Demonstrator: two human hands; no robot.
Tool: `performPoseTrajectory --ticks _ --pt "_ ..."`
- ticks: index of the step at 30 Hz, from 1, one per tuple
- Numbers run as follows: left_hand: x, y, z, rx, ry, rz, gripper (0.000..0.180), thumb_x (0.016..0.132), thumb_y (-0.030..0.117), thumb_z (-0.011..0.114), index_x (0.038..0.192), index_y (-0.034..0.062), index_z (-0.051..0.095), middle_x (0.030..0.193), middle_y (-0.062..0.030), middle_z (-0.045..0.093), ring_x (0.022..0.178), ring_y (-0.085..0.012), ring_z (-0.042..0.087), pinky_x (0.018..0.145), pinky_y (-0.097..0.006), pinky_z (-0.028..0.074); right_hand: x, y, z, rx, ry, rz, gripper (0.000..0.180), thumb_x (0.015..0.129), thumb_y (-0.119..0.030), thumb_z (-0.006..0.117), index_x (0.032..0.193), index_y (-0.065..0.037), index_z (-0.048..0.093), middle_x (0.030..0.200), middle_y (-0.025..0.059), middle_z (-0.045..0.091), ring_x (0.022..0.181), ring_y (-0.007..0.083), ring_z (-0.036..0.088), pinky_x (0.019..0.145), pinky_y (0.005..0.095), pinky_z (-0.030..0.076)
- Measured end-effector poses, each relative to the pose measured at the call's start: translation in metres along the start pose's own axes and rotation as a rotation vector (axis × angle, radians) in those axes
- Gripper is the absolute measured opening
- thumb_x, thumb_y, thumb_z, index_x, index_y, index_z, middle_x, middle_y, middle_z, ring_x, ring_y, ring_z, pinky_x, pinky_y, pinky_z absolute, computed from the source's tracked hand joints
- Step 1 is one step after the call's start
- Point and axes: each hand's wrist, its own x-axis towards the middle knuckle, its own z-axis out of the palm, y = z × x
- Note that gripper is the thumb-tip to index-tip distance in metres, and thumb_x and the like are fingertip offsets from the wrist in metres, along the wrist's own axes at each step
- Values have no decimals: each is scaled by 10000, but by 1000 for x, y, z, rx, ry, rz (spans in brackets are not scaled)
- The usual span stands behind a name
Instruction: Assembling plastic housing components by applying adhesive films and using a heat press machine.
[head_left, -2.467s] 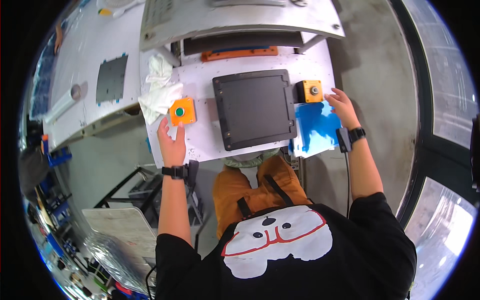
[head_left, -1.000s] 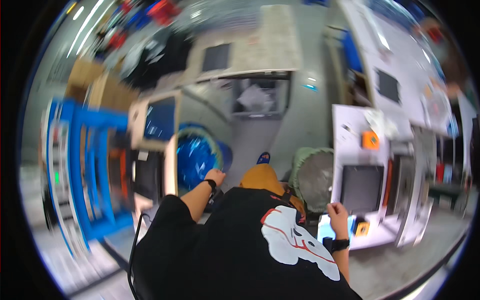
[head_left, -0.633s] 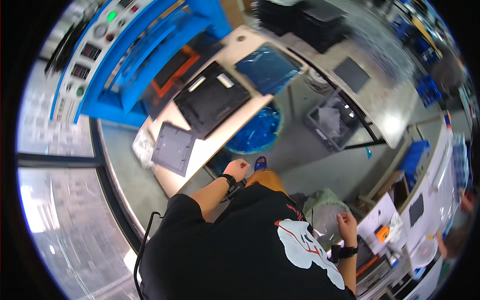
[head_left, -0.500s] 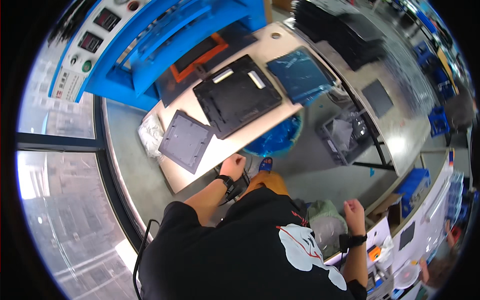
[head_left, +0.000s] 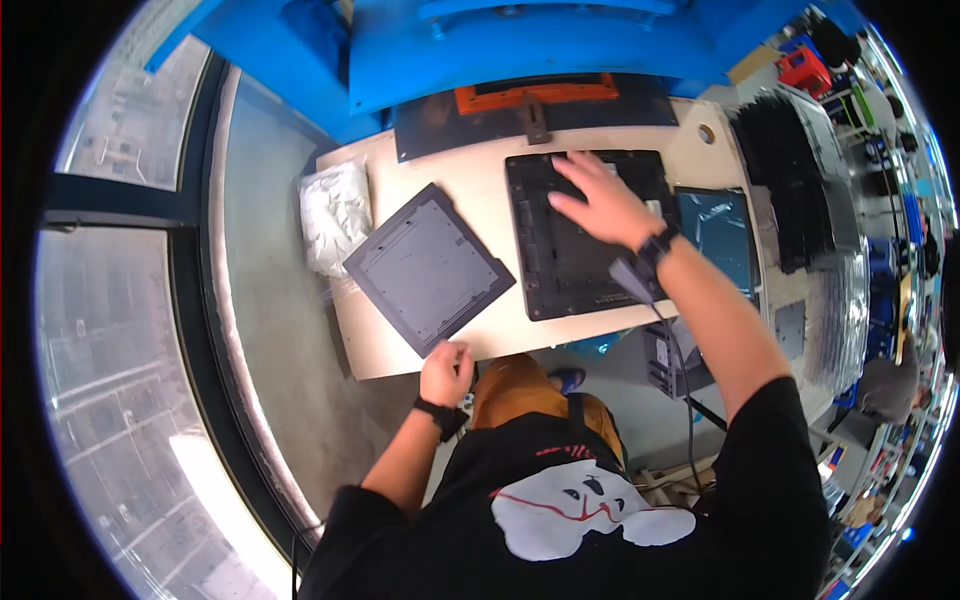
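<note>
My right hand (head_left: 603, 198) reaches over a square black plastic frame (head_left: 590, 285), fingers spread and nothing in its grasp; whether the fingertips touch the frame I cannot tell. The hand hides part of the frame's recessed middle. My left hand (head_left: 447, 374) is at the table's front edge with its fingers curled in, and no object shows in it. Just beyond it lies a dark grey square plastic panel (head_left: 428, 268), turned cornerwise on the table. To the right of the black frame is a film-covered dark blue sheet (head_left: 716, 235).
A blue press machine (head_left: 540, 60) with an orange frame (head_left: 538, 92) stands behind the pale wooden table (head_left: 385, 350). A white plastic bag (head_left: 335, 215) lies on the left. Stacked black parts (head_left: 785, 180) are at the right, and a dark crate (head_left: 672, 360) sits below the table.
My body has turned to face the table and press. My right hand has swung from my side to over the black frame. My left hand stays curled near the table edge.
</note>
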Motion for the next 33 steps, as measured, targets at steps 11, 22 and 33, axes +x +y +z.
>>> performPoseTrajectory --ticks 11,22,33 --pt "-266 -116 62 -196 188 -928 132 873 101 604 943 -4 644 878 -173 673 799 -256 675 710 -338 526 279 48 80 -422 -105 99 824 912 -697 335 1509 -133 266 1541 203 251 1419 407 212 1156 526 158" --pt "-243 -107 111 -466 215 -1102 145 899 118 602 972 -3 636 787 -107 671 700 -161 650 635 -299 503 293 40 87 -335 -60 82 903 942 -646 335 1473 72 209 1553 257 168 1457 376 113 1181 427 122" --pt "-205 -113 79 -464 208 -1101 158 912 119 590 1005 -4 626 838 -97 674 753 -156 652 669 -283 512 298 45 75 -311 -117 -28 700 995 -478 410 1449 41 293 1508 296 251 1418 424 200 1152 424 202"
